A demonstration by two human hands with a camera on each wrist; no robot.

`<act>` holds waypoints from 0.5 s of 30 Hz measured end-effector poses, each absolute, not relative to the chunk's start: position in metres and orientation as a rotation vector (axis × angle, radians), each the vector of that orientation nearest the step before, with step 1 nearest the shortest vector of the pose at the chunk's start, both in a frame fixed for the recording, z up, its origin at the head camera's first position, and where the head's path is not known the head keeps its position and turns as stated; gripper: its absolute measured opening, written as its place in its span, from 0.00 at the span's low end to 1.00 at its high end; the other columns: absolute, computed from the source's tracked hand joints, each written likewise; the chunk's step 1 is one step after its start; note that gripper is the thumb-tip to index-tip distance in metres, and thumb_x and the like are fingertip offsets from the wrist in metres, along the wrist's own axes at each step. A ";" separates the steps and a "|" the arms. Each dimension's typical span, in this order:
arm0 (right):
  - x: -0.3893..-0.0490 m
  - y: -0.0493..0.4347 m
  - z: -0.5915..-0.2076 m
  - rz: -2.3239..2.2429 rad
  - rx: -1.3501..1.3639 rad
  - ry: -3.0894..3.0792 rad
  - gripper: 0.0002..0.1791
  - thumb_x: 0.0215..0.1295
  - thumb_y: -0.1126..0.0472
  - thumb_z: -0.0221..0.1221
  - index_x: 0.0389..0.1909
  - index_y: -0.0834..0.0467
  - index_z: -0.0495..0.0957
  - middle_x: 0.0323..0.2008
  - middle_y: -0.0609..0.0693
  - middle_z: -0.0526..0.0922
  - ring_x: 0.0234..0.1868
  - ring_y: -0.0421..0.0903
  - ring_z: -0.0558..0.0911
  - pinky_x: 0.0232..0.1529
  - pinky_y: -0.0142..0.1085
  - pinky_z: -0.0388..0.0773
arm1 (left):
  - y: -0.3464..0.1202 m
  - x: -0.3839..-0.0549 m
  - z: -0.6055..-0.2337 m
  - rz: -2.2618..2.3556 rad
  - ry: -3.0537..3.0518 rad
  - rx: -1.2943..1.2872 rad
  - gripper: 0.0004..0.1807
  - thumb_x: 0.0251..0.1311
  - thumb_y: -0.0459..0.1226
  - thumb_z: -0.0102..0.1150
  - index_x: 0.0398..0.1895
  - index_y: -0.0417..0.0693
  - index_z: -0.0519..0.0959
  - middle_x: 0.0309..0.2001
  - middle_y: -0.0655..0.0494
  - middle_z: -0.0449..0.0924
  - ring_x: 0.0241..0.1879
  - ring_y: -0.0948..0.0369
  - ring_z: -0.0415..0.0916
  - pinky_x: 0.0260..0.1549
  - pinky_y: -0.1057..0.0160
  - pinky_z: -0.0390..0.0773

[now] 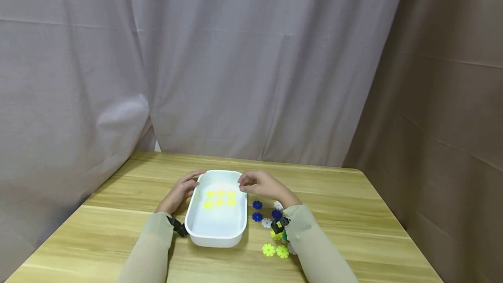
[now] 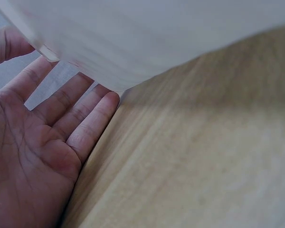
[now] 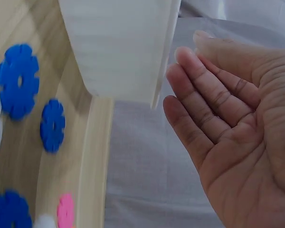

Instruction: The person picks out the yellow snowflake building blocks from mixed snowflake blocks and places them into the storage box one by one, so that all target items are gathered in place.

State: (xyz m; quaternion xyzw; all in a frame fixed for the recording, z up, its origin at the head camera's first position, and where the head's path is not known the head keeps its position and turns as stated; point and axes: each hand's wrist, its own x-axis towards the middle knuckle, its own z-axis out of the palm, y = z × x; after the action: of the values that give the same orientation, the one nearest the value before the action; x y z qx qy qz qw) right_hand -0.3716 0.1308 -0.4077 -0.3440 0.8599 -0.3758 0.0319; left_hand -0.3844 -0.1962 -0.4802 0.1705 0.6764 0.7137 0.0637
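Note:
A white rectangular tray (image 1: 216, 226) stands on the table, with yellow discs (image 1: 219, 202) laid inside it in two rows of three. My left hand (image 1: 182, 191) is at the tray's left side; in the left wrist view its loosely extended fingers (image 2: 97, 121) rest along the outer wall, with the thumb near the rim. Over the tray's far right rim is my right hand (image 1: 262, 184). Seen from the right wrist, its fingers are slightly bent beside the rim, the thumb stands apart from them, and no object shows between them.
Right of the tray lie notched discs: blue ones (image 1: 257, 217), white ones (image 1: 266, 222) and yellow-green ones (image 1: 268, 250). My right forearm partly covers this group. A pink disc (image 3: 65, 210) shows in the right wrist view. Grey curtains (image 1: 235, 77) hang behind the wooden table (image 1: 353, 230).

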 end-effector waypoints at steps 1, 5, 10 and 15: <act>-0.371 0.134 -0.407 -1.154 -1.064 2.651 0.07 0.70 0.56 0.63 0.47 0.48 0.83 0.39 0.39 0.85 0.42 0.40 0.83 0.45 0.37 0.82 | -0.196 -0.384 -0.480 2.153 2.043 0.506 0.29 0.70 0.32 0.48 0.74 0.45 0.66 0.67 0.35 0.68 0.63 0.40 0.70 0.53 0.56 0.81; -0.370 0.151 -0.406 -1.147 -1.044 2.670 0.10 0.69 0.58 0.63 0.49 0.54 0.83 0.40 0.42 0.86 0.43 0.41 0.83 0.47 0.39 0.81 | -0.196 -0.384 -0.481 2.144 2.052 0.476 0.28 0.70 0.32 0.48 0.73 0.47 0.67 0.67 0.35 0.69 0.63 0.42 0.71 0.53 0.57 0.81; -0.368 0.175 -0.407 -1.149 -1.023 2.681 0.07 0.69 0.59 0.63 0.46 0.53 0.83 0.41 0.46 0.87 0.42 0.42 0.84 0.45 0.38 0.82 | -0.196 -0.385 -0.480 2.140 2.070 0.485 0.28 0.70 0.33 0.48 0.74 0.47 0.67 0.67 0.36 0.69 0.63 0.42 0.71 0.54 0.57 0.80; -0.363 0.201 -0.413 -1.130 -1.029 2.660 0.06 0.69 0.60 0.63 0.45 0.54 0.83 0.40 0.49 0.87 0.41 0.43 0.85 0.42 0.36 0.83 | -0.195 -0.384 -0.478 2.139 2.066 0.469 0.28 0.69 0.33 0.49 0.73 0.47 0.68 0.68 0.36 0.68 0.64 0.42 0.70 0.53 0.57 0.81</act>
State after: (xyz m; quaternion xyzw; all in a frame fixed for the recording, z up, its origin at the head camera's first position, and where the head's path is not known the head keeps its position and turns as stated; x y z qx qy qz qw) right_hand -0.3625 0.2005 -0.4126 -0.3352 0.8665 -0.3681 0.0370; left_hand -0.3845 -0.1954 -0.4784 0.1556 0.6847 0.7090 0.0656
